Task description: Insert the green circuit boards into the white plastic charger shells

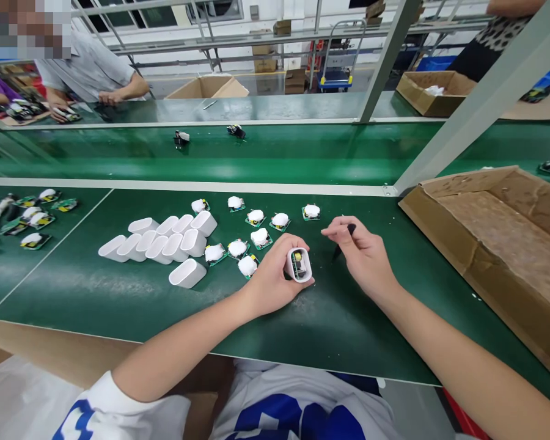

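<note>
My left hand (275,275) is wrapped round a white plastic housing (306,274), its open end turned toward me. Inside that housing sits a circuit board (297,264) with a yellow part. To the right, my right hand (364,253) pinches a thin black pen-like tool (338,252), held apart from the housing. Several small circuit boards topped with white material, such as this one (260,238), lie beyond and left of my left hand. Further left, several empty white housings (158,249) stand grouped in rows, and one housing (187,273) lies nearer to me.
A cardboard box (467,244) stands on the right of the green table (119,305). More boards (34,240) lie at the far left. Beyond a pale rail (256,187) runs a green belt (302,156) with two dark parts on it. A co-worker (94,73) handles parts across it.
</note>
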The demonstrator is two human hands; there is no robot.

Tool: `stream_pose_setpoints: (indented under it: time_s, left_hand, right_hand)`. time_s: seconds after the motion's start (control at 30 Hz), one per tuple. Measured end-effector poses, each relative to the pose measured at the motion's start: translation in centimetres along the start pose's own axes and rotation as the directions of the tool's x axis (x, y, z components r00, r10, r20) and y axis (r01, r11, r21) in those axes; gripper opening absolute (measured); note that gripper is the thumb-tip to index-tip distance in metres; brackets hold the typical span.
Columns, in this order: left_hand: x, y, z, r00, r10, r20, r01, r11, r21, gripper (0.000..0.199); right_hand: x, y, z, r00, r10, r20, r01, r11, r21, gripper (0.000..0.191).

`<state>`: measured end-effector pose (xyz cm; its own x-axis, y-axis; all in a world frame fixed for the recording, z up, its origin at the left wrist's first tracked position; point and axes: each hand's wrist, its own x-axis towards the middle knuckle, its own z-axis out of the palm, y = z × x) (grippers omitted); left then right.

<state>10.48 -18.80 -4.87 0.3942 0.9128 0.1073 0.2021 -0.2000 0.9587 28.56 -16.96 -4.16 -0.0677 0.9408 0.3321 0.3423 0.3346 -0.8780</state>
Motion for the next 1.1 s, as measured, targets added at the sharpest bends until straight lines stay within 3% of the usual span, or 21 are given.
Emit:
stream_pose_setpoints:
  time_s: [0.1,0.17,0.27,0.37,0.5,0.9,1.1]
  left_hand:
    - [0.2,0.1,-0.3,0.999,-0.031,-0.039,0.031,0.999,0.009,0.037]
    - [0.2,0.1,-0.5,0.998,-0.008,-0.063,0.011,0.998,0.06,0.037]
    - [0.1,0.3,-0.6,0.994,0.051,-0.094,-0.037,0.988,0.147,0.037]
    - [0.0,0.3,-0.6,0.986,0.121,-0.113,-0.092,0.967,0.237,0.04]
    - [0.1,0.2,-0.5,0.977,0.191,-0.1,-0.153,0.941,0.301,0.044]
    - [0.0,0.1,-0.4,0.965,0.241,-0.102,-0.194,0.92,0.34,0.046]
    - [0.1,0.2,-0.4,0.965,0.238,-0.11,-0.187,0.918,0.349,0.046]
  right_hand:
    - [0.7,0.6,-0.7,0.998,0.024,0.055,-0.009,0.963,-0.268,0.05]
    - [0.8,0.4,-1.1,0.994,0.031,0.107,0.008,0.937,-0.348,0.052]
    - [0.3,-0.5,-1.4,0.992,-0.121,0.025,0.124,0.975,-0.185,0.04]
    - [-0.4,-1.5,-1.3,0.956,-0.278,-0.088,0.282,0.959,0.031,0.02]
    - [-0.7,-2.1,-1.2,0.911,-0.409,-0.05,0.412,0.905,0.107,0.013]
    - [-1.0,-2.3,-1.0,0.867,-0.499,-0.008,0.499,0.866,0.037,0.015]
    - [-0.9,-2.3,-1.0,0.87,-0.493,-0.029,0.494,0.868,0.048,0.015]
